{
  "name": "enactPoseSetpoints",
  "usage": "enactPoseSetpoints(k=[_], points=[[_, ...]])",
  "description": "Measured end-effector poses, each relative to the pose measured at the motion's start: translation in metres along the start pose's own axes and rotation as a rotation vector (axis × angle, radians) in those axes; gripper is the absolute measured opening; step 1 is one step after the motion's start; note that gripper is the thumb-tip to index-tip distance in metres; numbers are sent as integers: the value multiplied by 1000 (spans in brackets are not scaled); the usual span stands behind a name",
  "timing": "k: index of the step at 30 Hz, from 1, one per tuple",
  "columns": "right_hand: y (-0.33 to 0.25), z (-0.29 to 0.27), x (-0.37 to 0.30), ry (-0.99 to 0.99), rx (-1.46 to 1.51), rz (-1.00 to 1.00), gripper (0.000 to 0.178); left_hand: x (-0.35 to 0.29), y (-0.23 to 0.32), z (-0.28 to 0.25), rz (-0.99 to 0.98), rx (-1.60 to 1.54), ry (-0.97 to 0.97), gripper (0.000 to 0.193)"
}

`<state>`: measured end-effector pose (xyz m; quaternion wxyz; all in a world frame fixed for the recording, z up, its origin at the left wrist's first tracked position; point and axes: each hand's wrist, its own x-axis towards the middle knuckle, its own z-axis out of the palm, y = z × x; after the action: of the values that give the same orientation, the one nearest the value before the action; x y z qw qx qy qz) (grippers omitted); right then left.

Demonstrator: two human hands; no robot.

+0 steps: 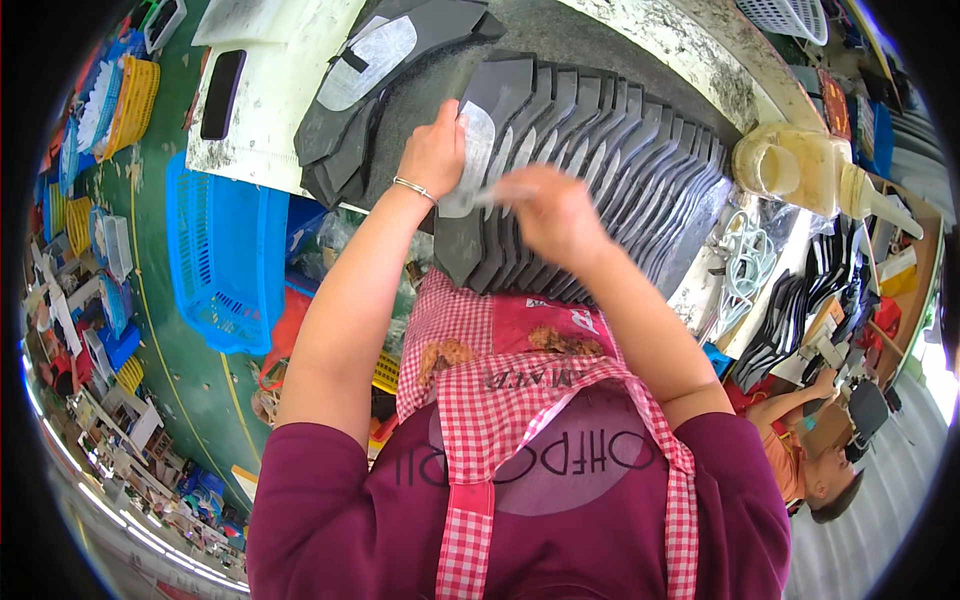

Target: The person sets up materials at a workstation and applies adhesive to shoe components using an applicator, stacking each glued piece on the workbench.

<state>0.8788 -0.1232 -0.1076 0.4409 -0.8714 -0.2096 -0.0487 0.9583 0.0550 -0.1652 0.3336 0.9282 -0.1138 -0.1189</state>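
A row of overlapping black sheet pieces fans out across the bench, pale patches showing on them. On the leftmost piece lies a pale grey rounded patch. My left hand has its fingers closed at the left edge of that patch. Over the patch's lower part is my right hand, smeared by motion, its fingers pinched together around something thin and whitish that I cannot make out. Farther left, another stack of black pieces bears a second pale rounded patch with a small black mark.
A dark phone rests on the white surface at left, above a blue plastic basket. Right of the row stand a yellowish tub, a brush and a coiled pale cord. Another person works at the far right.
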Motion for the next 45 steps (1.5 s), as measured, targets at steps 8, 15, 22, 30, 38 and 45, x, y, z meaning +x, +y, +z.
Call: enactPoseSetpoints(k=[8,15,22,30,38,45], points=[[-16,-1,-30,-97,52,112,11,1,-2,-7,-17,-89,-50,25],[-17,-11,28,161,27,107,15,20,-28,-34,-228,-668,-613,22],[-29,-6,34,-29,-83,-7,16,23,-20,-52,48,-197,-496,33],[-17,3,112,-125,44,251,24,93,-24,-123,51,641,73,81],[-8,51,175,-528,-118,508,53,79,-73,-167,-218,-999,-158,82],[-7,-24,112,145,389,366,23,15,-69,-185,456,-1943,-713,75]])
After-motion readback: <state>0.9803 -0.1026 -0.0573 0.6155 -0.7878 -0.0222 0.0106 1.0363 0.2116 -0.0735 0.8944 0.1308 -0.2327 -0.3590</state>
